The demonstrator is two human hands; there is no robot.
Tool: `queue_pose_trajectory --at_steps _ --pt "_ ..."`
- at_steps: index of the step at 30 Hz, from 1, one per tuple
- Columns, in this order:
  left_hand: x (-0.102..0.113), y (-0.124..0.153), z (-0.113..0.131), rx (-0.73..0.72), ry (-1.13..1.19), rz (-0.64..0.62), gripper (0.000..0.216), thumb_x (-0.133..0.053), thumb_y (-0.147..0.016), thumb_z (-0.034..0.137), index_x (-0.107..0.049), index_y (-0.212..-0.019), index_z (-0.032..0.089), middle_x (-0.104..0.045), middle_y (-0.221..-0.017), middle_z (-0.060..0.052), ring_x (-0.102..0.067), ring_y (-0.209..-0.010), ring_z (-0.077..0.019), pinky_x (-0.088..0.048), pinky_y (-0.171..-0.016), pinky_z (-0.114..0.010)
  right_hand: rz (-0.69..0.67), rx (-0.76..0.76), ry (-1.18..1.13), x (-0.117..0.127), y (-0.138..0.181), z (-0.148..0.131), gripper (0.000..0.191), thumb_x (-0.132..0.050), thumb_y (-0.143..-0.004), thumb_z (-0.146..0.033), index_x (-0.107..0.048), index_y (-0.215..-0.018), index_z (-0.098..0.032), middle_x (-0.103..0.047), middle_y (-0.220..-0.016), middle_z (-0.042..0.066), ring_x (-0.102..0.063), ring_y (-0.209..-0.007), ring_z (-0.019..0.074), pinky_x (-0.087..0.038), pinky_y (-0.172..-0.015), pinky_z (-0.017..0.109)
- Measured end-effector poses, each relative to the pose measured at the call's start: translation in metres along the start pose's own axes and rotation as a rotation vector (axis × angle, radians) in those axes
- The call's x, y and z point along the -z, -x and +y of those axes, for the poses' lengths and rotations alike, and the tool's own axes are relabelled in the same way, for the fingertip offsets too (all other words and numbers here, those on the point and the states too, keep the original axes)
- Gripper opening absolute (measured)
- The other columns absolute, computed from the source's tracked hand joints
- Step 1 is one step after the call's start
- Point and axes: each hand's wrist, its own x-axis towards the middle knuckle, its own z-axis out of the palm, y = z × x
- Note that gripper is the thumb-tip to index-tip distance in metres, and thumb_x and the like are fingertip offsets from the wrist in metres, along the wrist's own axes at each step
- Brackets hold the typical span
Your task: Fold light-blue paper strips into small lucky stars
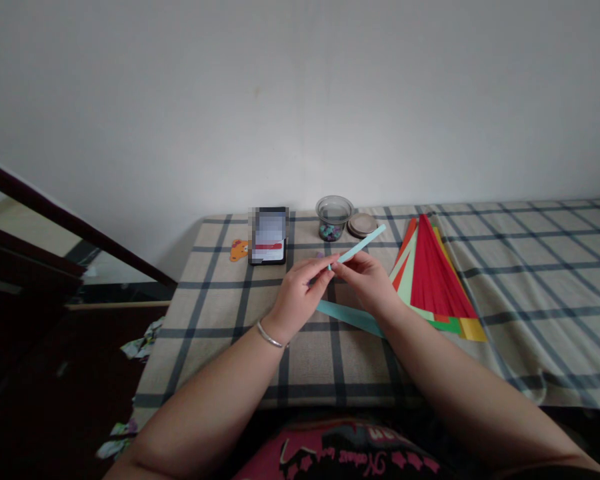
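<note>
A light blue paper strip (pixel 364 243) is pinched at its near end between both hands, its long free end slanting up to the right. My left hand (pixel 303 288) is closed on it with thumb and fingertips, and a silver bangle circles that wrist. Closed on the same end is my right hand (pixel 373 283), its fingertips almost touching the left ones. Beneath the hands, light blue strips (pixel 347 316) lie on the checked cloth. A clear plastic cup (pixel 334 217) with small purple and teal folded pieces stands behind the hands, beside its round lid (pixel 363 225).
To the right, paper strips in red (pixel 437 280), green, orange and yellow lie fanned out. A phone (pixel 270 235) stands at the back left, next to an orange bear-shaped piece (pixel 239 251). The checked tablecloth (pixel 210 347) covers the table, whose back edge meets a white wall (pixel 300 100).
</note>
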Motion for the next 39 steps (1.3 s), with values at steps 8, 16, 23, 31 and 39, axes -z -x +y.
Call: queue_pose_trajectory --at_steps 8,16,23,31,39 --pt "-0.0086 0.0023 -0.0045 0.145 0.205 0.068 0.024 -0.052 -0.092 0.028 -0.06 -0.112 0.019 -0.069 -0.11 -0.008 -0.067 -0.099 -0.0167 -0.054 -0.087 -0.029 0.014 0.034 0.024 -0.0018 0.0018 -0.0034 0.025 -0.079 -0.063 -0.042 -0.068 -0.071 -0.022 -0.067 -0.07 0.0 -0.058 -0.067 0.0155 -0.047 -0.068 0.031" --pt "-0.0084 0.0004 -0.0057 0.16 0.231 0.076 0.017 -0.054 -0.09 0.026 -0.062 -0.103 0.018 -0.07 -0.1 -0.007 -0.067 -0.09 -0.0159 -0.055 -0.082 -0.029 -0.005 0.001 -0.02 -0.0015 0.0031 -0.0055 0.028 -0.079 -0.062 -0.044 -0.067 -0.07 -0.021 -0.066 -0.068 -0.001 -0.057 -0.065 0.0135 -0.046 -0.068 0.03" --pt "-0.01 -0.0006 -0.0048 0.212 0.321 0.118 0.017 -0.058 -0.087 0.029 -0.064 -0.097 0.016 -0.07 -0.096 -0.006 -0.068 -0.084 -0.015 -0.056 -0.078 -0.027 -0.024 -0.008 -0.018 -0.0022 0.0022 -0.0095 0.039 -0.076 -0.063 -0.053 -0.058 -0.061 -0.019 -0.055 -0.059 -0.004 -0.049 -0.059 0.0105 -0.04 -0.06 0.026" --pt "-0.01 -0.0006 -0.0055 0.257 0.381 0.108 0.02 -0.06 -0.085 0.031 -0.065 -0.098 0.016 -0.072 -0.096 -0.007 -0.069 -0.085 -0.0159 -0.057 -0.078 -0.028 -0.005 0.007 -0.022 -0.0023 0.0026 -0.0078 0.036 -0.076 -0.064 -0.05 -0.06 -0.061 -0.019 -0.055 -0.06 -0.003 -0.048 -0.059 0.0106 -0.04 -0.06 0.026" --pt "-0.0098 0.0006 -0.0056 0.252 0.411 0.118 0.023 -0.063 -0.084 0.033 -0.068 -0.098 0.016 -0.072 -0.098 -0.007 -0.069 -0.087 -0.0158 -0.057 -0.08 -0.028 -0.033 -0.083 -0.104 -0.0024 0.0024 -0.01 0.038 -0.08 -0.059 -0.052 -0.06 -0.061 -0.019 -0.055 -0.059 -0.004 -0.048 -0.058 0.0099 -0.039 -0.059 0.025"
